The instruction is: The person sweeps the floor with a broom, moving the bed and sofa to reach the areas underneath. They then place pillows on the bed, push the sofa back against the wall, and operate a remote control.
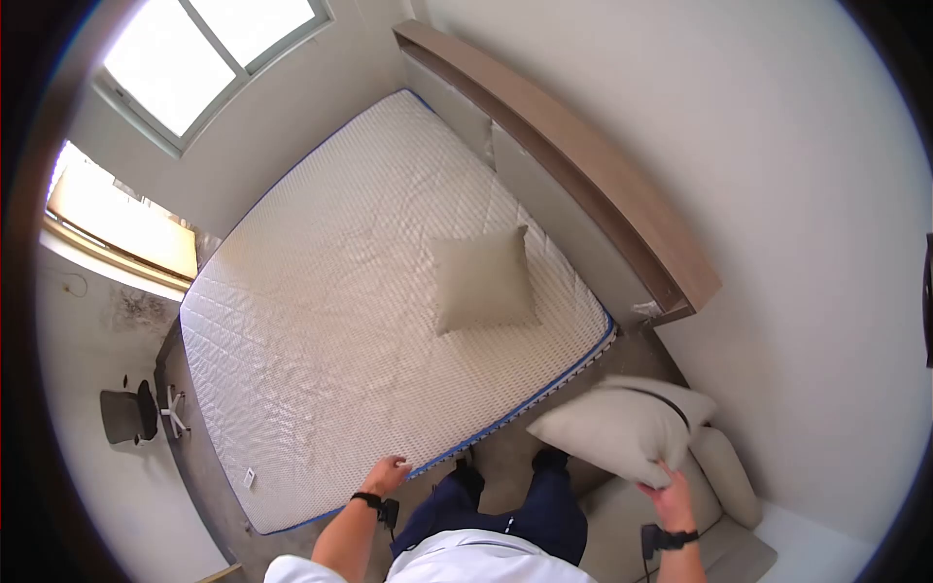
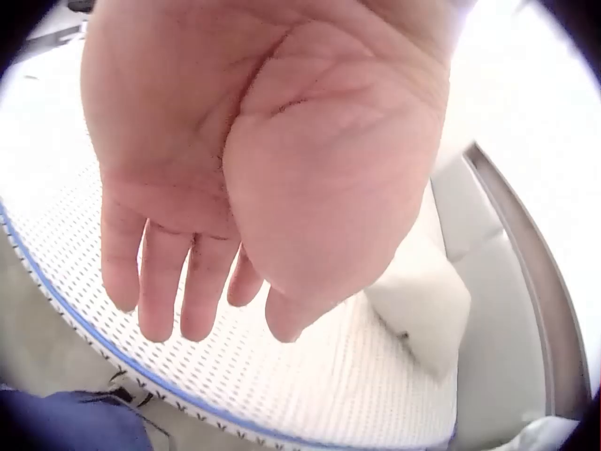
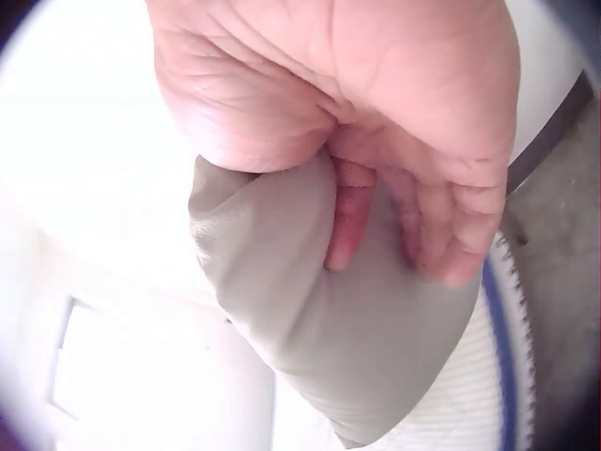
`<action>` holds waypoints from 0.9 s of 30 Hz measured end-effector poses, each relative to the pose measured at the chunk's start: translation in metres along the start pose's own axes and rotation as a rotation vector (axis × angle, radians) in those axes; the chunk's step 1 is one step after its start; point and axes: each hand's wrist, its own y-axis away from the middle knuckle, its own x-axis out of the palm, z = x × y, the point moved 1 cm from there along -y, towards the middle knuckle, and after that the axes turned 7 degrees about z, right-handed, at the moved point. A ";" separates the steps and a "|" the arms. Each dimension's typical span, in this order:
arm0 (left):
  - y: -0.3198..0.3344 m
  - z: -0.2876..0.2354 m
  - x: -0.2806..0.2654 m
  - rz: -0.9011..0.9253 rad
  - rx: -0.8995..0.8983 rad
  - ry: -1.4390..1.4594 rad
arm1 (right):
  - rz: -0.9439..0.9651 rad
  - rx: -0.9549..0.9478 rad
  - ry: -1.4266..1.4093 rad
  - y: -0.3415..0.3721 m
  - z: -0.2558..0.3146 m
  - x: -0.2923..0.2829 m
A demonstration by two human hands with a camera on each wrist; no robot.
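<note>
My right hand (image 1: 671, 500) pinches one corner of a light grey-beige cushion (image 1: 607, 428), which hangs tilted above the sofa side. In the right wrist view, the thumb side and fingers close over the gathered cloth of that cushion (image 3: 366, 329). A dark curved line crosses the cushion in the head view. My left hand (image 1: 384, 474) holds nothing, its fingers loosely extended near the blue-edged front of the white mattress (image 1: 321, 301). Another square cushion (image 1: 483, 282) lies on the mattress toward the headboard.
A padded headboard with a brown wooden ledge (image 1: 583, 160) runs along the mattress. A beige sofa (image 1: 622, 520) stands at my right. A dark office chair (image 1: 126, 413) is beyond the mattress at left, near the window (image 1: 185, 68). A small white tag (image 1: 250, 477) shows on the mattress corner.
</note>
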 end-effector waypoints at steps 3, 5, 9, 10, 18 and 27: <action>0.037 0.070 -0.032 -0.075 -0.052 0.524 | 0.192 -0.143 -0.091 -0.036 0.060 0.124; 0.063 0.110 -0.047 -0.183 -0.067 0.703 | 0.320 -0.127 -0.125 -0.079 0.095 0.177; 0.124 0.225 -0.025 -0.459 -0.140 0.934 | 0.515 -0.177 -0.191 -0.157 0.166 0.297; 0.144 0.237 -0.010 -0.560 -0.142 0.994 | 0.600 -0.129 -0.189 -0.193 0.167 0.307; 0.254 0.218 0.249 -0.661 -0.439 1.259 | 0.380 0.733 0.081 -0.426 0.110 0.312; 0.279 0.171 0.545 -0.647 -0.689 1.949 | 1.062 0.848 1.515 -0.158 -0.105 0.354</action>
